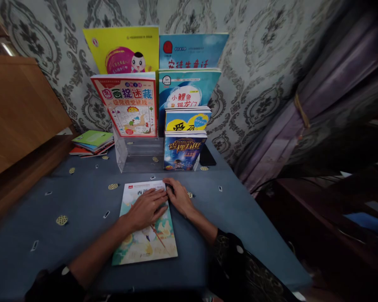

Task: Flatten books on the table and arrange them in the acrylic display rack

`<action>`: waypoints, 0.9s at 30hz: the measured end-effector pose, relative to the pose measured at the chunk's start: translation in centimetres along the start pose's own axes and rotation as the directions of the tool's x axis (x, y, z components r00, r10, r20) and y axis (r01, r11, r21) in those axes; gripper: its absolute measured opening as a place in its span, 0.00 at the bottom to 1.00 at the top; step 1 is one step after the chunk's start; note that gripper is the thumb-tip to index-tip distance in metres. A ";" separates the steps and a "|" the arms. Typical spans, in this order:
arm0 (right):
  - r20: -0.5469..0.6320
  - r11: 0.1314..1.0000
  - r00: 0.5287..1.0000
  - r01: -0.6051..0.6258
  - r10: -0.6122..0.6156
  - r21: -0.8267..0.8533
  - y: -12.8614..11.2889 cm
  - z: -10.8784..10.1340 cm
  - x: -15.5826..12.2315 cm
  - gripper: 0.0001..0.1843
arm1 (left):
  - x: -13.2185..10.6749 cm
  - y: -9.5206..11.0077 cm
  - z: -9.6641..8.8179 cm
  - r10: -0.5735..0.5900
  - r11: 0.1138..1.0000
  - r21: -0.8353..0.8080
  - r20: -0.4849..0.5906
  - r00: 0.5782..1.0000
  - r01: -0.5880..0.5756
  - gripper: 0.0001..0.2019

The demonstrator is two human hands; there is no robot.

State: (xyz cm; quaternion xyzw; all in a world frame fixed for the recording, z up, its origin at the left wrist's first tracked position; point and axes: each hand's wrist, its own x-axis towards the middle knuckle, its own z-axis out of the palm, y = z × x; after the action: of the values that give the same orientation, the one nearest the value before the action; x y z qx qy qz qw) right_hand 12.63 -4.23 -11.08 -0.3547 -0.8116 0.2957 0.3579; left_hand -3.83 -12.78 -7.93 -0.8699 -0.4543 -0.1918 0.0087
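Observation:
A thin paperback book (157,247) with a pale green and cream illustrated cover lies flat on the table in front of me. My left hand (148,207) rests across its upper middle, palm down with the fingers stretched out, covering part of the title. At the upper right edge of the same book is my right hand (179,197), its fingers bent and their tips closed at the edge near the corner. Exactly how the right fingertips meet the pages is partly hidden.
Behind the book a clear acrylic stand (138,163) holds several upright books, including a red picture book (129,109) and a dark blue book (184,153). A stack of booklets (93,140) lies left, a black phone (208,156) right. A purple curtain (280,138) hangs beyond the table (82,251).

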 end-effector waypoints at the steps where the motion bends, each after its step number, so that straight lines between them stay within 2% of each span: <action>1: 0.000 1.000 1.000 0.002 -0.002 -0.003 0.0 0.0 0.0 0.21 | -0.1 0.1 0.0 -0.001 1.000 -0.005 -0.001 1.000 0.001 0.18; 13: -0.003 1.000 1.000 0.019 -0.019 -0.017 0.1 0.0 -0.1 0.20 | -1.0 1.7 -0.5 0.001 0.999 -0.042 0.064 0.998 0.002 0.20; 27: 0.006 0.999 1.000 -0.005 0.005 -0.039 -0.2 0.0 -0.1 0.20 | -2.4 3.7 -0.8 0.037 0.998 -0.057 0.075 0.996 -0.032 0.19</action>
State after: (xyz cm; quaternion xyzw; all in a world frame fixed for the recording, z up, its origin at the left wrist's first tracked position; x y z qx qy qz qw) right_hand 12.59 -4.40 -10.97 -0.3628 -0.8173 0.2819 0.3478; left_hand -2.42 -16.99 -7.47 -0.8843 -0.4337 -0.1707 -0.0295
